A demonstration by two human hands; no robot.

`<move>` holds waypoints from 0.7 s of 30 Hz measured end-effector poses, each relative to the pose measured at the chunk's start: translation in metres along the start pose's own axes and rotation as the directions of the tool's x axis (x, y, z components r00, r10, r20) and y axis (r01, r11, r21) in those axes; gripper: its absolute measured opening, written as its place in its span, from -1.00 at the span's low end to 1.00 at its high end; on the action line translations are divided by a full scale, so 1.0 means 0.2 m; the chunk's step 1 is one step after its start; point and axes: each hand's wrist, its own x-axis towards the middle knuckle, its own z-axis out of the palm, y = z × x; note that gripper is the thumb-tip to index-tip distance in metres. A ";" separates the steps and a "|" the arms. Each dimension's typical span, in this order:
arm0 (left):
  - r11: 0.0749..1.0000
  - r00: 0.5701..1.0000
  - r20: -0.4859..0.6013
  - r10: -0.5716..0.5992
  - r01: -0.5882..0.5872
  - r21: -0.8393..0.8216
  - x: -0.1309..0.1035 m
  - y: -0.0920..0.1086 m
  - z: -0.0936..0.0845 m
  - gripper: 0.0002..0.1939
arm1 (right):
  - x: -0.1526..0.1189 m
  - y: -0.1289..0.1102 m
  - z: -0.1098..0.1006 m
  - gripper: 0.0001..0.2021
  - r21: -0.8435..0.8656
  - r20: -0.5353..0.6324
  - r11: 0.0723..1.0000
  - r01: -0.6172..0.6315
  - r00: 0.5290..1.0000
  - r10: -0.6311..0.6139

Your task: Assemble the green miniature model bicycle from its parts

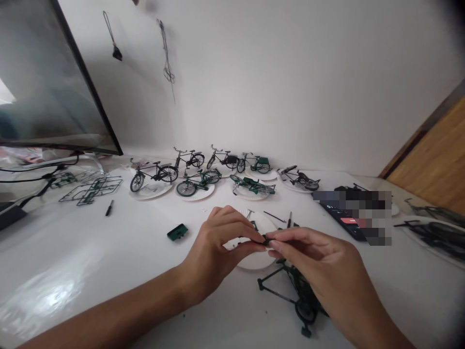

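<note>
My left hand (223, 247) and my right hand (312, 257) meet in the middle, fingertips pinched together on a small dark part (266, 240). Most of that part is hidden by the fingers, so its kind does not show. Beneath the hands is a white paper plate (254, 262) with a few small pieces on it. A dark green model bicycle frame (278, 287) lies on the table under my right hand, which covers some of it. To the left of my left hand rests a small green tray-like box (178, 231).
Several small model bicycles (198, 183) stand or lie on paper plates along the wall. Left are green sprue frames (92, 190), a small screwdriver (109, 208) and a monitor (54, 72). A phone (339, 215) lies to the right, near more dark bicycle parts (436, 237).
</note>
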 end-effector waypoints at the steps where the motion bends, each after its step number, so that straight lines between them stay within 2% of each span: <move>1: 1.000 1.000 -0.011 0.010 -0.010 0.001 0.00 0.00 0.00 -0.90 | 0.00 -0.01 0.00 -0.87 -0.006 -0.005 1.000 0.023 1.000 -0.023; 5: 0.999 1.000 -0.029 -0.006 0.005 -0.033 -0.01 0.00 0.01 -0.91 | -0.01 -0.02 0.01 -0.90 0.035 0.004 0.997 0.063 0.998 -0.063; 9: 0.997 1.000 -0.007 -0.005 0.004 -0.073 -0.02 0.00 0.01 -0.90 | 0.00 0.00 0.01 -0.87 0.083 0.025 0.997 0.002 1.000 -0.004; 14: 1.000 1.000 -0.026 0.016 -0.016 0.017 -0.02 0.02 0.01 -0.79 | 0.00 0.01 0.01 -0.86 0.095 0.038 0.995 -0.018 0.999 0.014; 21: 0.988 0.995 -0.008 0.102 -0.101 0.114 -0.01 0.00 0.01 -0.82 | 0.00 0.00 0.03 -0.90 0.073 0.011 0.996 0.047 0.999 -0.048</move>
